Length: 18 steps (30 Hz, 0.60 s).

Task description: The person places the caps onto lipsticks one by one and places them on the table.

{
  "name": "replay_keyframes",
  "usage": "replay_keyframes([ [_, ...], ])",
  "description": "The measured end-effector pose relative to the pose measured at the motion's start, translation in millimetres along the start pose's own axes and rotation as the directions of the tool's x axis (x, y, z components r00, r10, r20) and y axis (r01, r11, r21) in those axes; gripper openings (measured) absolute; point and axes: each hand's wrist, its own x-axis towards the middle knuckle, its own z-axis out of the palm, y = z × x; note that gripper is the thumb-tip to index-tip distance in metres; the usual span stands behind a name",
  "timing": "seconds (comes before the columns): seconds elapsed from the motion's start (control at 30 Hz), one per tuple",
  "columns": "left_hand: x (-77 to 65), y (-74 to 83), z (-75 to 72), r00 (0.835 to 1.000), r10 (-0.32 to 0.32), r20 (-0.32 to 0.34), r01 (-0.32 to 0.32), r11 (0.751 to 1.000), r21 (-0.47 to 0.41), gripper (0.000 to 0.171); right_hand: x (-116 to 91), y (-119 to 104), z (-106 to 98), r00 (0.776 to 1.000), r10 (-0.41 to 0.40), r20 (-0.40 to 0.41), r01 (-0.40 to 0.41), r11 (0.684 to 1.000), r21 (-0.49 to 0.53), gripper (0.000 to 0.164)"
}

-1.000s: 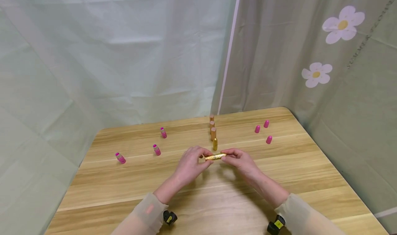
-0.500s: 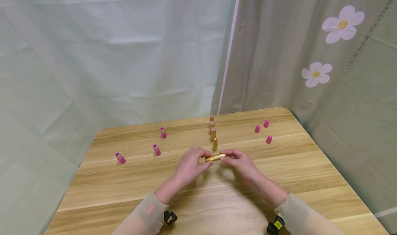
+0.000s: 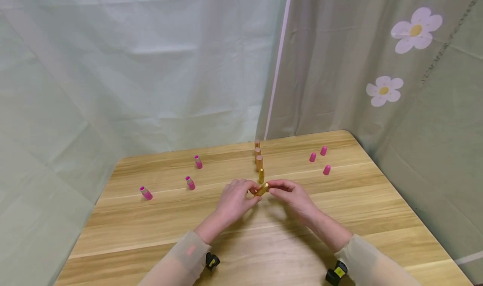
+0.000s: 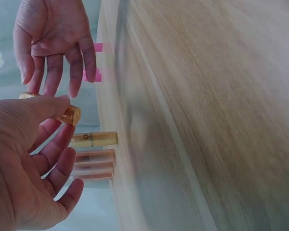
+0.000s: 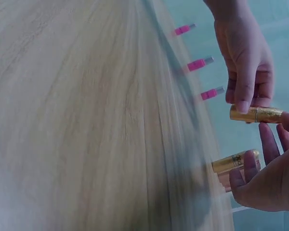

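Note:
A gold lipstick tube (image 3: 262, 189) is held just above the table, slanting away to the right. My left hand (image 3: 237, 196) pinches its near end between thumb and fingers; the lower fingers are loosely bent in the left wrist view. My right hand (image 3: 288, 193) has thumb and fingertips at the tube's far end, as the tube (image 5: 257, 114) in the right wrist view also shows. Another gold lipstick tube (image 3: 261, 176) stands upright just behind the hands. Beyond it, copper-coloured tubes (image 3: 259, 164) stand in a row running toward the back.
Three pink tubes with silver collars, one of them a front pink tube (image 3: 146, 193), stand apart on the left. Three rounded pink pieces, including a pink cap-like piece (image 3: 326, 170), stand at the right. A pale curtain (image 3: 170, 68) hangs behind the wooden table (image 3: 151, 244).
The held gold tube has swung from nearly level to a slant, its right end turning away and up. The right thumb has slid off its side toward its end. The standing tubes stay put.

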Motion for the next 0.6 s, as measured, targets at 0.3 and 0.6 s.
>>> replay_keyframes([
  [0.3, 13.6, -0.6, 9.6, 0.999, -0.021, 0.039, 0.022, 0.999, -0.029, 0.012, 4.0, -1.3, -24.5, 0.996, -0.088, 0.019, 0.090, 0.959, -0.269, 0.035],
  [0.6, 24.2, -3.8, 20.2, 0.996, -0.049, 0.074, 0.051, 0.998, -0.030, 0.015, 3.0, -0.7, -46.1, 0.981, -0.193, 0.023, 0.171, 0.803, -0.570, 0.030],
])
